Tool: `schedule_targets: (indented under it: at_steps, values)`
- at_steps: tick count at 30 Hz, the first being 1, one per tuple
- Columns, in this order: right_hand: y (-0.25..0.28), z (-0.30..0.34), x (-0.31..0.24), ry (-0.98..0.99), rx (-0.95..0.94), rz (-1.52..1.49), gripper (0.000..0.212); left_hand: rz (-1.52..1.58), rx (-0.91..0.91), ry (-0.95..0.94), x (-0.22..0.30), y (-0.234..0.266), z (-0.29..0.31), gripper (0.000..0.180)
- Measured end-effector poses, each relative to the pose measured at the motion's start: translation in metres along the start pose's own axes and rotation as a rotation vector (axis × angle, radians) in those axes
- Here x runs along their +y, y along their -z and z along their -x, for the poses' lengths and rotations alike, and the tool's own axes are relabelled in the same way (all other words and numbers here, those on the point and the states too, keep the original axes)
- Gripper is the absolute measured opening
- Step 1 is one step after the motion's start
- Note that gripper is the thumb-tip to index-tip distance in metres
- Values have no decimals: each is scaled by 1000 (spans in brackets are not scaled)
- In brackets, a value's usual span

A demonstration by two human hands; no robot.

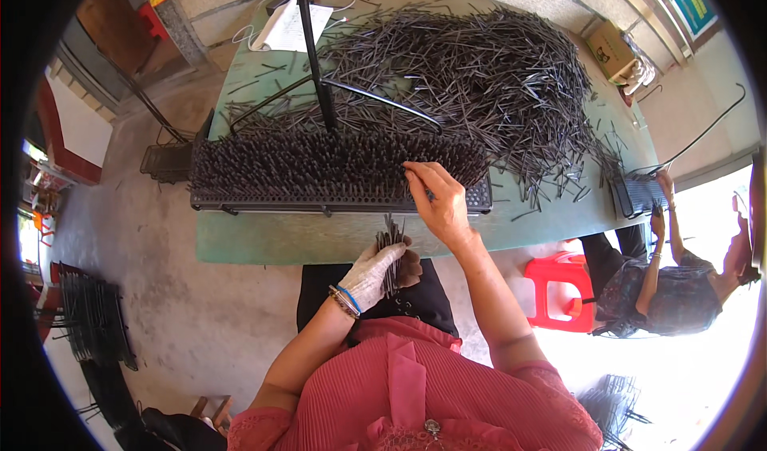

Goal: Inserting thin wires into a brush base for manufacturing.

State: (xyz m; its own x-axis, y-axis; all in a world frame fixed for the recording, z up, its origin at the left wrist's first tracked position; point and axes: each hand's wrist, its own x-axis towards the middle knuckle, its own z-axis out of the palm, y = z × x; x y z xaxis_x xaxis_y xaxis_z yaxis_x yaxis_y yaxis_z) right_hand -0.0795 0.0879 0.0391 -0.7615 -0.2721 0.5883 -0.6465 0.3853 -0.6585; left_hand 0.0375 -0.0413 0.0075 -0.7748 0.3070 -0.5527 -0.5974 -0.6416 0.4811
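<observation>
A long black perforated rack [479,198] lies along the near edge of the table, densely filled with thin dark sticks [296,162] standing upright. My left hand [369,277], in a pale knitted glove, is closed around a bundle of loose dark sticks [391,239] just in front of the table edge. My bare right hand [441,202] reaches over the right part of the rack, thumb and forefinger pinched together among the upright sticks. Whatever sits between those fingertips is too small and dark to make out. A black frame with a tall upright bar [318,75] rises from the rack.
A big heap of dark sticks [511,83] covers the back of the green table [264,239]. White paper [292,29] and cables lie at the far left, a cardboard box [610,51] far right. At right, a co-worker [667,295] handles another rack [641,194] near a red stool [551,291].
</observation>
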Motion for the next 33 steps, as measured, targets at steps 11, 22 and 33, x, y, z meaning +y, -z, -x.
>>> schedule_targets:
  at_steps: [11, 22, 33]
  values:
    - [0, 7, 4, 170, -150, 269, 21, -160, -33, -34, 0, 9, -8, 30]
    - [30, 36, -7, -451, -293, -146, 20, -75, -53, -82, 2, -2, -4, 27]
    - [52, 65, 8, -828, -238, -435, 21, -225, -56, -27, -5, -19, -15, 28]
